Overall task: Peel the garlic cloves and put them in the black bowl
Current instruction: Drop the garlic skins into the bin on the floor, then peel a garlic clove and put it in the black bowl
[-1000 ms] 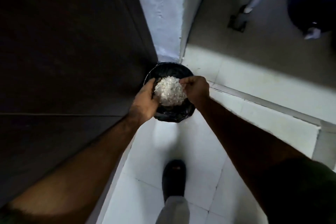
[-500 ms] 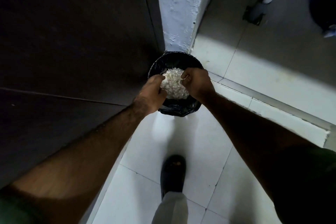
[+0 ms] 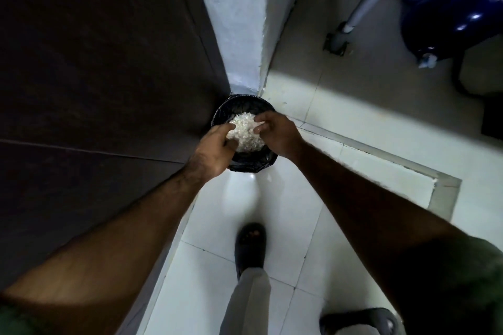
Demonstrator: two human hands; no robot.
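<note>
White floor tiles [image 3: 285, 212] run beneath a black-lined bin [image 3: 246, 106] at the foot of a pale wall corner [image 3: 236, 35], with a dark panel [image 3: 95, 62] beyond the left hand [image 3: 215, 148]. Between that hand and the right hand [image 3: 275, 133] sits a heap of pale garlic skins [image 3: 246, 132], directly over the bin; both hands curl their fingers round its sides, cupping it

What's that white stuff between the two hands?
In the head view, a pale flaky heap, probably garlic skins, sits between the left hand and right hand, over a black-lined container on the floor.
</note>
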